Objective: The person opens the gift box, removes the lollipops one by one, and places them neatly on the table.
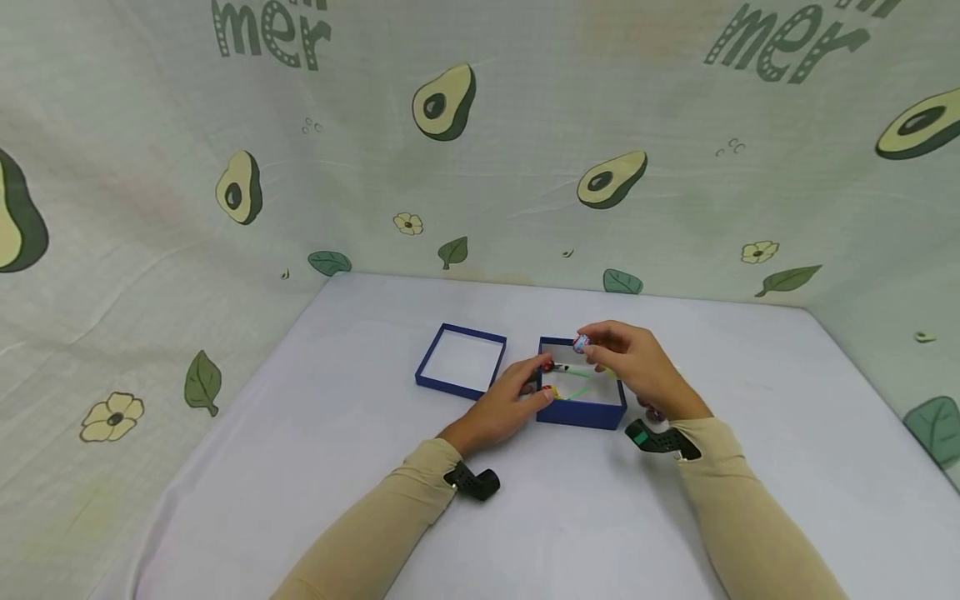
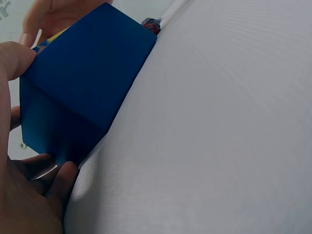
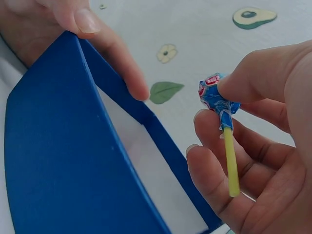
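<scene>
Fingers of the left hand (image 1: 498, 407) are curling round the left end of the open blue box (image 1: 581, 414), the thumb resting over its near corner. To the left of these fingers, a shallow blue frame (image 1: 456, 389) is lying flat. Right-hand (image 1: 641, 358) fingers are pinching a blue-wrapped lollipop (image 3: 225, 121) by its head; its long axis is running from the fingertips back toward the palm, yellow stick trailing. Below and leftward of those fingertips, the box's opening is facing up, the lollipop hanging near its far wall. Close by the left fingertips, a red-headed lollipop (image 1: 561, 367) and a yellow-wrapped lollipop (image 1: 557, 394) are lying inside, green sticks pointing rightward. Behind the right fingers, a wrapped sweet (image 1: 655, 414) is resting outside the box.
</scene>
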Available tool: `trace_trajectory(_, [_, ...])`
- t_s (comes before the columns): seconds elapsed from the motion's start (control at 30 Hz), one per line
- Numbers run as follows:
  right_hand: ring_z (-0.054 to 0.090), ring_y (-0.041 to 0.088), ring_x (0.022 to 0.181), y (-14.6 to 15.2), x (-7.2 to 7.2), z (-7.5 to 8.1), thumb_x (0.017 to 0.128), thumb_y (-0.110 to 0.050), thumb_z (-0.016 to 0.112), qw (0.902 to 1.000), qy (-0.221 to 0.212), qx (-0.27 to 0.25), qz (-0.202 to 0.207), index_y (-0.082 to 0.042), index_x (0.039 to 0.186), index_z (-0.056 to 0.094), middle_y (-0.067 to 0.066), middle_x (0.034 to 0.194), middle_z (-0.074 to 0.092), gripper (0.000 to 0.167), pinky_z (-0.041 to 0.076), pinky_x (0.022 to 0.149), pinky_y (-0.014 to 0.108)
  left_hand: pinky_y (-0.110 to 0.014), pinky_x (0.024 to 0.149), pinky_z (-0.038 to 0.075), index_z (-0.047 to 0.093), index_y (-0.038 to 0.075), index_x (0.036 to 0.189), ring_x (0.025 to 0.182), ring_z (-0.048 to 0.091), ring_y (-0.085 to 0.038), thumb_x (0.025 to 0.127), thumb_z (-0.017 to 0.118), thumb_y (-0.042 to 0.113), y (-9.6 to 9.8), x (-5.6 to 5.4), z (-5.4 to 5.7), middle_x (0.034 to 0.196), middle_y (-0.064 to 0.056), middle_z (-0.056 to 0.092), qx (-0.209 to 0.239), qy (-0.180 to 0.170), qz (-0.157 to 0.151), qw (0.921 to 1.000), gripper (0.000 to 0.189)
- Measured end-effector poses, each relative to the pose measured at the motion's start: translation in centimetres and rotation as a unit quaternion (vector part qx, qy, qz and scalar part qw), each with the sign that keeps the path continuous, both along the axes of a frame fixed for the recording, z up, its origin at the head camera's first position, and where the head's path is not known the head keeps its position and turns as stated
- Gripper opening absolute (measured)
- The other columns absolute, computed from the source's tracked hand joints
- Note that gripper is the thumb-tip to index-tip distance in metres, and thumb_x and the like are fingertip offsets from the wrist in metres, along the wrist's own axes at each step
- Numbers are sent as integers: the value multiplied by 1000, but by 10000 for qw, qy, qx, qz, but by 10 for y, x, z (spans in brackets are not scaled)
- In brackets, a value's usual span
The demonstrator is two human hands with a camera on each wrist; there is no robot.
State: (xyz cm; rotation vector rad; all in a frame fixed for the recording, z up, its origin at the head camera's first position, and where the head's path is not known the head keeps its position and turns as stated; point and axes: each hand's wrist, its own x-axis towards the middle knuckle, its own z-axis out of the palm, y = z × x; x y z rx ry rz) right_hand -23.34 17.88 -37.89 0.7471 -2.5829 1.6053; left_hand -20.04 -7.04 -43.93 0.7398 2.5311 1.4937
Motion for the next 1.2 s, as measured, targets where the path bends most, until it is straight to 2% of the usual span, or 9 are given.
trace_trajectory(0.17, [64, 37, 92, 7, 4, 1, 99, -28, 66, 9999, -101, 90, -28, -6, 128, 65, 22, 109, 67, 36, 57, 75, 39, -36, 111, 38, 29, 28, 159, 137, 41, -17, 103, 52, 46, 1, 0, 0, 158, 0, 32, -19, -12, 10, 10000, 64])
trace_trajectory(0.33, [64, 33, 86, 15, 9, 2, 99, -34, 66, 9992, -271, 236, -165, -12, 128, 66, 23, 107, 67, 37, 52, 56, 38, -36, 112, 36, 29, 28, 160, 139, 37, -16, 103, 51, 46, 0, 0, -1, 158, 0, 32, -33, -5, 14, 10000, 64])
trace_trajectory(0.4, [64, 30, 85, 18, 12, 2, 99, -34, 66, 9990, -293, 276, -178, -13, 128, 66, 24, 106, 67, 36, 51, 53, 39, -35, 112, 36, 29, 28, 160, 139, 37, -15, 103, 52, 46, 0, 0, -1, 158, 0, 32, -40, -1, 19, 10000, 64])
trace_trajectory(0.63, [64, 26, 84, 31, 18, 0, 99, -32, 66, 9990, -336, 195, -211, -10, 127, 65, 25, 104, 67, 36, 56, 70, 40, -34, 112, 36, 30, 25, 159, 139, 36, -15, 103, 53, 44, 1, 0, 0, 158, -1, 32, -19, 61, -13, 10000, 64])
trace_trajectory(0.73, [63, 25, 84, 37, 20, -1, 99, -31, 66, 9992, -354, 114, -151, -9, 127, 65, 23, 103, 66, 35, 55, 71, 38, -33, 112, 36, 30, 25, 159, 139, 36, -15, 103, 53, 43, 0, -1, 1, 159, 0, 32, -42, 89, -23, 9999, 64])
trace_trajectory(0.93, [62, 26, 83, 47, 25, 0, 98, -29, 67, 9988, -434, 114, -177, -7, 126, 64, 20, 101, 66, 36, 55, 66, 37, -35, 111, 37, 30, 28, 159, 137, 39, -14, 102, 53, 45, 1, -1, 1, 159, 2, 32, -50, 77, -8, 10000, 64])
trace_trajectory(1.1, [63, 37, 91, 55, 28, -2, 99, -30, 66, 9980, -552, 192, -245, -8, 128, 63, 25, 106, 64, 36, 57, 73, 35, -36, 111, 37, 30, 28, 159, 137, 39, -14, 102, 52, 46, 1, -1, 0, 159, 3, 31, -86, 51, 18, 9999, 64])
trace_trajectory(1.2, [63, 37, 91, 59, 30, -3, 100, -30, 65, 9979, -541, 213, -289, -7, 129, 63, 27, 108, 63, 37, 57, 76, 32, -37, 112, 37, 29, 30, 159, 137, 39, -14, 102, 51, 48, 1, 0, 0, 159, 3, 30, -155, 48, 44, 9999, 64])
